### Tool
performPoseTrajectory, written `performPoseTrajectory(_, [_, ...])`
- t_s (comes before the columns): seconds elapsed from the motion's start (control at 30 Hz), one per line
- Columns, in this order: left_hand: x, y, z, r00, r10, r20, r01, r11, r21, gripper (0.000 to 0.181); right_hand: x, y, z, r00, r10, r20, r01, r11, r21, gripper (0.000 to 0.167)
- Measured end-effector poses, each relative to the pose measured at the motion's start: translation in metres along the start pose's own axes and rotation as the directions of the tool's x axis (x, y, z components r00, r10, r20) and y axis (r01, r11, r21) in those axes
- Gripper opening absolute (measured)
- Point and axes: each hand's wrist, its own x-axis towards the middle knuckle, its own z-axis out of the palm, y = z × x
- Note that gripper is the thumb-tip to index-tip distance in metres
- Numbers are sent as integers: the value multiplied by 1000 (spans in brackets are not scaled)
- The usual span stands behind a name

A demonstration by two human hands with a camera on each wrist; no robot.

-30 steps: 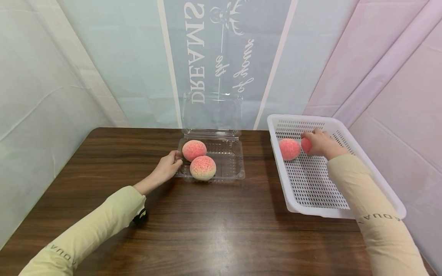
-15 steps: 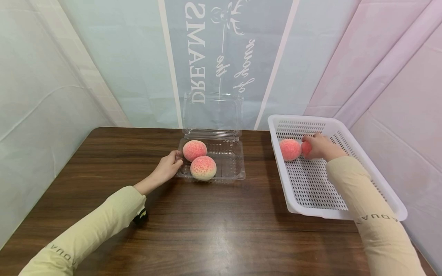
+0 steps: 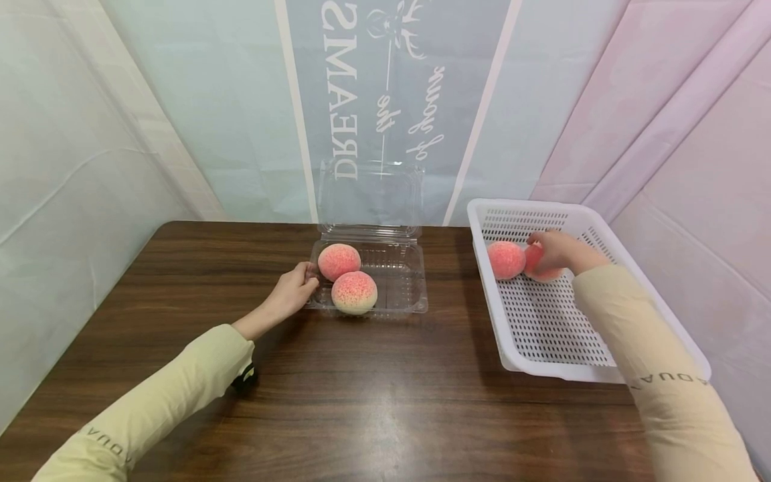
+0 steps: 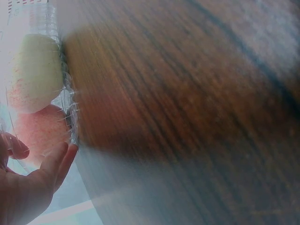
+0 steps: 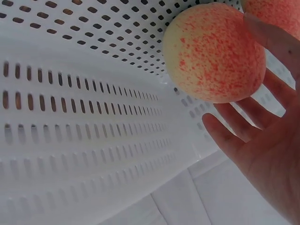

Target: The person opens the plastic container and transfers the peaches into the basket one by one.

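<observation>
My left hand (image 3: pixel 293 290) pinches the left edge of a clear plastic clamshell box (image 3: pixel 400 278), whose lid (image 3: pixel 370 197) stands up behind it. Two pink-and-cream peaches (image 3: pixel 354 293) lie touching in the left part of the box. In the left wrist view, thumb and fingers (image 4: pixel 51 166) are at the box wall beside the pinker peach (image 4: pixel 42 133). Inside the white basket, my right hand (image 3: pixel 563 250) has thumb and fingers round a peach (image 5: pixel 215 54); its fingertips are partly hidden behind the fruit. Another peach (image 3: pixel 506 260) sits against it on the left.
The white perforated basket (image 3: pixel 508 361) stands on the right of the dark wooden table (image 3: pixel 337 388), its raised rim around the right hand. A printed cloth (image 3: pixel 253 120) hangs behind the table, and pale fabric (image 3: pixel 711 201) hangs close by the basket's right side.
The right hand has shifted slightly on the peach in the basket, and more of that fruit shows below the fingers. The left hand and the box stay where they were.
</observation>
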Motion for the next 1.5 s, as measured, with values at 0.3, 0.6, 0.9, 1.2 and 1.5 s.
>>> performPoseTrajectory(0.3, [1, 1, -1, 1000, -1, 10, 1, 1000, -4, 40, -3, -5, -11, 998, -63, -31, 61, 997, -49, 55])
performPoseTrajectory(0.6, [1, 1, -2, 1000, -1, 13, 2, 1000, -5, 39, -3, -12, -16, 999, -40, -21, 39, 997, -65, 55])
performPoseTrajectory(0.9, [1, 2, -2, 1000, -4, 16, 4, 1000, -1, 39, -6, -19, -19, 998, -65, -7, 64, 993, -97, 50])
performPoseTrajectory(1.2, [0, 3, -3, 1000, -8, 18, 8, 1000, -2, 40, -6, -25, -20, 995, -94, -32, 90, 988, -126, 47])
performPoseTrajectory(1.5, [-1, 4, -3, 1000, -9, 11, 9, 1000, -1, 39, -12, -33, -23, 997, -72, -35, 68, 993, -100, 46])
